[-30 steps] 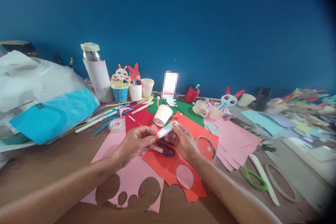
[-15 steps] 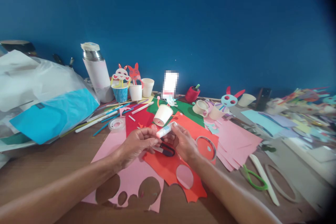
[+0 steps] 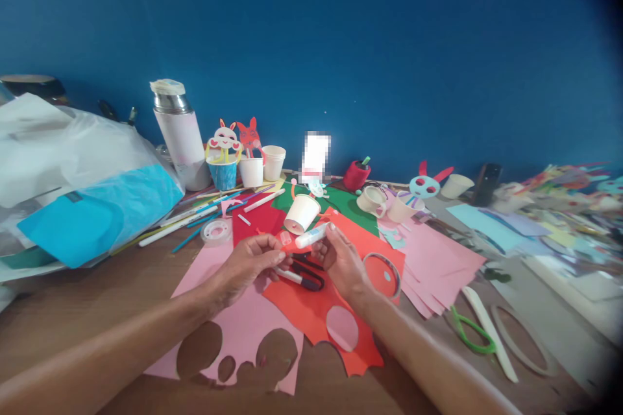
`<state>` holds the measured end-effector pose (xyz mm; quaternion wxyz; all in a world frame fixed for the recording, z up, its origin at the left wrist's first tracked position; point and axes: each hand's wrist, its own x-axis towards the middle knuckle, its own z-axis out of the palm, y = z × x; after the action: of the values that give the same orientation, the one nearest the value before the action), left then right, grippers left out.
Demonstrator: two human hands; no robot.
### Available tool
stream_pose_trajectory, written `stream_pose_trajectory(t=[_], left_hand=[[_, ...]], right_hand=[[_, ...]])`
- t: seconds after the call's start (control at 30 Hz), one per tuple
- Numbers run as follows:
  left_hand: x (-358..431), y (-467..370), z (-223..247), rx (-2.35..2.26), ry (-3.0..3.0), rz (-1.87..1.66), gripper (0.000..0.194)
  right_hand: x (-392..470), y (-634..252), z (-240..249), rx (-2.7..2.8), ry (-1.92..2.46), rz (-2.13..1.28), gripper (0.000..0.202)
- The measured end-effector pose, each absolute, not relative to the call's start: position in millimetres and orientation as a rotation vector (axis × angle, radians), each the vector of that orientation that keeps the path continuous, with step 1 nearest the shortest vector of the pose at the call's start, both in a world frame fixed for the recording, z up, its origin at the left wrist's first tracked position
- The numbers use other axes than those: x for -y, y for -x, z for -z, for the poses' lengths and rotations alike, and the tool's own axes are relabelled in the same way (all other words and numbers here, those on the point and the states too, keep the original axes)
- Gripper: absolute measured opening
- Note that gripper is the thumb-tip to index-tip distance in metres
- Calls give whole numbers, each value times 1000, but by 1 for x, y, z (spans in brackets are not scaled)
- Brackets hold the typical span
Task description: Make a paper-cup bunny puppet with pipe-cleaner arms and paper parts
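Note:
My right hand [image 3: 341, 259] grips a white tube [image 3: 313, 235], which looks like a glue stick, between thumb and fingers. My left hand [image 3: 257, 260] is closed in a pinch on a small red piece [image 3: 291, 248], close to the tube's left end; its exact shape is partly hidden by the fingers. Below the hands lies a white-and-black pen-like tool [image 3: 296, 277], beside dark handle loops. Orange-red paper [image 3: 335, 301] and pink paper with round holes [image 3: 248, 324] spread beneath. Just behind the hands, a white paper cup [image 3: 302, 213] lies tilted.
A tape roll [image 3: 383, 275] rests on the orange-red paper. Pink sheets [image 3: 438, 266] and green-handled scissors [image 3: 472, 331] lie to the right. Brushes and pens, a flask [image 3: 180, 136], cups with paper animals [image 3: 224, 172] and a plastic bag [image 3: 97, 168] stand left, before a blue wall.
My left hand has drawn slightly left, leaving a wider gap from the tube. The tube has shifted a little right and up in my right hand.

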<state>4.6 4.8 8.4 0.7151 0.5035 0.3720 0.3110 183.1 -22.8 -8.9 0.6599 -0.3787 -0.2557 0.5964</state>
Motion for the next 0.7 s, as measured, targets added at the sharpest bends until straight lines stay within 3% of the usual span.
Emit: stream_pose_trajectory(t=[0.27, 0.7], left_hand=[[6, -13, -4, -796, -1422, -897, 5], [13, -17, -17, -690, -1092, -896, 11]], right_hand=[[31, -173, 6, 608, 838, -1507, 20], [48, -154, 3, 819, 859, -1697, 26]])
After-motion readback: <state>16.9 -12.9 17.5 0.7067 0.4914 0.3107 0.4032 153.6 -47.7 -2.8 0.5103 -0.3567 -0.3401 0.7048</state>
